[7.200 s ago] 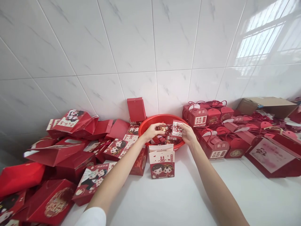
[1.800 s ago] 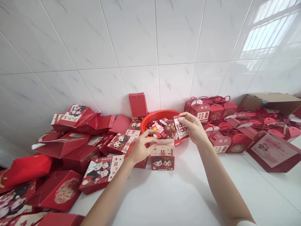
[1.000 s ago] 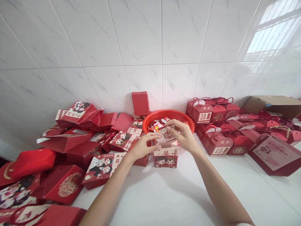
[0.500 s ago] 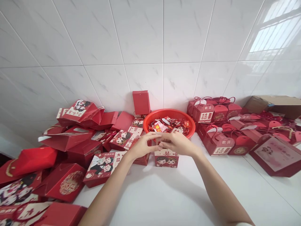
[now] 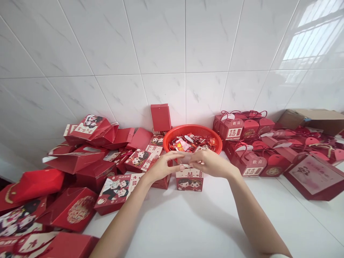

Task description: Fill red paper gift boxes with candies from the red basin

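Note:
A red and white gift box (image 5: pixel 189 182) with cartoon faces on its front stands upright on the white surface. My left hand (image 5: pixel 163 165) pinches its upper left edge between thumb and fingers. From the other side, my right hand (image 5: pixel 211 163) has its fingers closed on the box's upper flaps. Both hands hide much of the box's top. Directly behind it is a red plastic basket (image 5: pixel 219 141) that holds wrapped candies (image 5: pixel 185 143).
Red gift boxes (image 5: pixel 86 157) lie piled on the left. Closed boxes with cord handles (image 5: pixel 249 163) stand in rows on the right. A cardboard carton (image 5: pixel 314 118) is at the back right. One red box (image 5: pixel 160 117) leans at the tiled wall (image 5: pixel 163 39).
My right hand has shifted slightly right, away from my left fingers, and more of the box's top edge shows between them. The box has stayed in place.

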`<state>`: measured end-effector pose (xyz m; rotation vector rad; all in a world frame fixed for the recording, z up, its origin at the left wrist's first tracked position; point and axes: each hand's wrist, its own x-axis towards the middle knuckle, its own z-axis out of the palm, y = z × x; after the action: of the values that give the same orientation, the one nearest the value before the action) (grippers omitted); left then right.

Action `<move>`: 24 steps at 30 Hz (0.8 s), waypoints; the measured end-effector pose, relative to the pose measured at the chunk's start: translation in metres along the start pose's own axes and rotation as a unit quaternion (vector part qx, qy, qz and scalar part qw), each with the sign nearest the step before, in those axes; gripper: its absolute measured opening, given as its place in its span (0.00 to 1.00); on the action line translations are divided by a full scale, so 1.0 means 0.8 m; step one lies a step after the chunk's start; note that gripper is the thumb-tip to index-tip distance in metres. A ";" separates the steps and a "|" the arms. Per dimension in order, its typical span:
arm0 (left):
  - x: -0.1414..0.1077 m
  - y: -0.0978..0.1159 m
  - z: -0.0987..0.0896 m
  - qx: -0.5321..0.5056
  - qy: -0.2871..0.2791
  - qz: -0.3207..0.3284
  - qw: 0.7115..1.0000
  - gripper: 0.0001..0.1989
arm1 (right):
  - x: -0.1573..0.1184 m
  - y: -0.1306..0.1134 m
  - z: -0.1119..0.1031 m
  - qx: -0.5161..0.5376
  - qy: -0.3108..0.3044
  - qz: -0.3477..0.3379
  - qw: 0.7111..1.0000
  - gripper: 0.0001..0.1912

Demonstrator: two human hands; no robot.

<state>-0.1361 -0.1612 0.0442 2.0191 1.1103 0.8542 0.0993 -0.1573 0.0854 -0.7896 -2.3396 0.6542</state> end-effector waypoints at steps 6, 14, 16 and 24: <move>0.000 -0.005 0.000 0.008 0.001 -0.022 1.000 0.24 | -0.006 -0.012 -0.006 -0.072 -0.093 0.013 0.993 0.17; -0.002 0.005 0.001 0.027 0.000 0.022 0.999 0.20 | -0.008 -0.013 -0.016 -0.049 -0.042 0.018 0.998 0.13; -0.002 0.007 0.002 0.035 0.008 0.027 0.999 0.21 | -0.011 -0.012 -0.023 -0.039 -0.017 0.023 0.999 0.12; 0.004 -0.008 0.018 0.029 0.082 0.007 0.996 0.23 | -0.015 0.000 -0.031 -0.075 0.026 0.059 0.995 0.11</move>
<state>-0.1266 -0.1592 0.0317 2.0343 1.2266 1.0213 0.1236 -0.1589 0.0985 -1.0064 -2.3287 0.5032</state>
